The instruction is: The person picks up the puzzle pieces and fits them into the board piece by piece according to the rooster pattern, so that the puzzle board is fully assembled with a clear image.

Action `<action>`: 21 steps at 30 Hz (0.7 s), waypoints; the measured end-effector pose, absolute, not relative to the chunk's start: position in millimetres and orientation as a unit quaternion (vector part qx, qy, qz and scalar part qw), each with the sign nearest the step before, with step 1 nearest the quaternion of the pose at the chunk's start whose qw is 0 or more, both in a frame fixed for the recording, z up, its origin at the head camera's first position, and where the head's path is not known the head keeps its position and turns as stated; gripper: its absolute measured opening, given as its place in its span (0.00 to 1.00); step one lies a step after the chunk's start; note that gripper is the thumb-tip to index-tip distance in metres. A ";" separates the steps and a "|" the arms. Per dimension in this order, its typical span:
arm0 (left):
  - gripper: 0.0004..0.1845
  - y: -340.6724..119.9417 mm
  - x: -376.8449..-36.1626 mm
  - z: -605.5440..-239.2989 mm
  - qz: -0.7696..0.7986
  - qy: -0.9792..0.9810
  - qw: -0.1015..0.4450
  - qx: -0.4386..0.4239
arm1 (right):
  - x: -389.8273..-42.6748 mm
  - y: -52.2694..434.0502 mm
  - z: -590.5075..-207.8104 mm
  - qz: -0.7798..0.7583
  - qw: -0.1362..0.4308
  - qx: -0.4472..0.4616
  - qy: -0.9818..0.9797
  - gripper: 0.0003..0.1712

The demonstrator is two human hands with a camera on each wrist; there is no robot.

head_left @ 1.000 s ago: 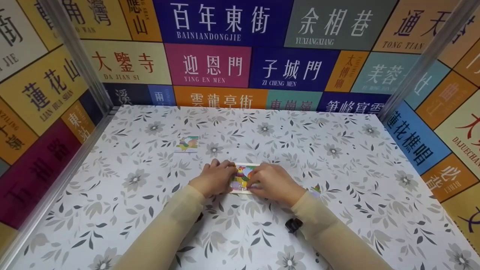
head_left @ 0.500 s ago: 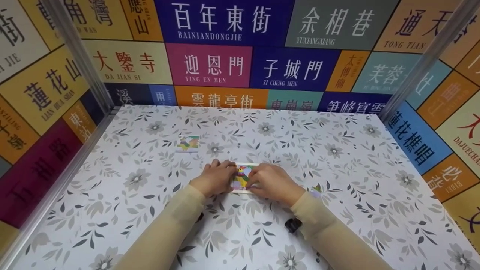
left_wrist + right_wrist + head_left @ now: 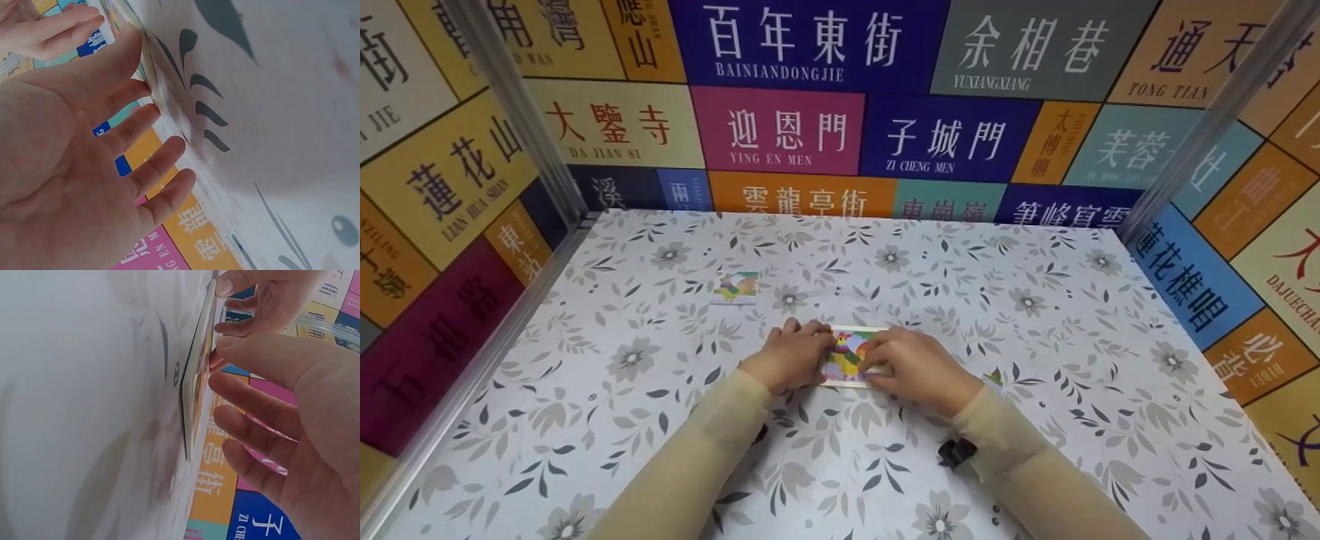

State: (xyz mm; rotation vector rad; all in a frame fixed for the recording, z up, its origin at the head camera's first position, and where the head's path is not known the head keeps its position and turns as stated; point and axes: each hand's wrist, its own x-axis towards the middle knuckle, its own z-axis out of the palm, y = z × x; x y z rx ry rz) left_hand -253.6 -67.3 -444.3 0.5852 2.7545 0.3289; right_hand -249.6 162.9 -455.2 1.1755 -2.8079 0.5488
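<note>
Tabletop [image 3: 1035,315] fills the lower frame, covered in white cloth with a grey flower-and-leaf print. Walled on three sides by panels [image 3: 810,45] of coloured blocks with Chinese place names plus pinyin. Metal corner posts at upper left [image 3: 521,112] and upper right [image 3: 1207,112]. Lighting even.

Both hands on a small picture board, floral tabletop.
Left hand [image 3: 791,358] and right hand [image 3: 911,365] rest on either side of a colourful puzzle board [image 3: 847,356], fingertips on its face. A loose picture card [image 3: 736,286] lies apart, up-left. Another piece [image 3: 994,377] peeks out just beside the right wrist. Table [image 3: 1035,300] walled by panels of Chinese street names.
</note>
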 end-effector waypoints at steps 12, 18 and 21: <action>0.28 -63.1 -254.5 -445.0 0.112 0.960 0.158 0.204 | -243.3 199.8 -461.3 0.181 0.031 0.321 -0.929 0.06; 0.28 -64.1 -254.5 -444.2 0.115 0.959 0.160 0.205 | -242.0 217.4 -461.7 0.184 0.033 0.299 -0.936 0.06; 0.27 -64.9 -255.1 -443.8 0.117 0.959 0.162 0.202 | -242.3 225.4 -460.7 0.182 0.037 0.290 -0.939 0.05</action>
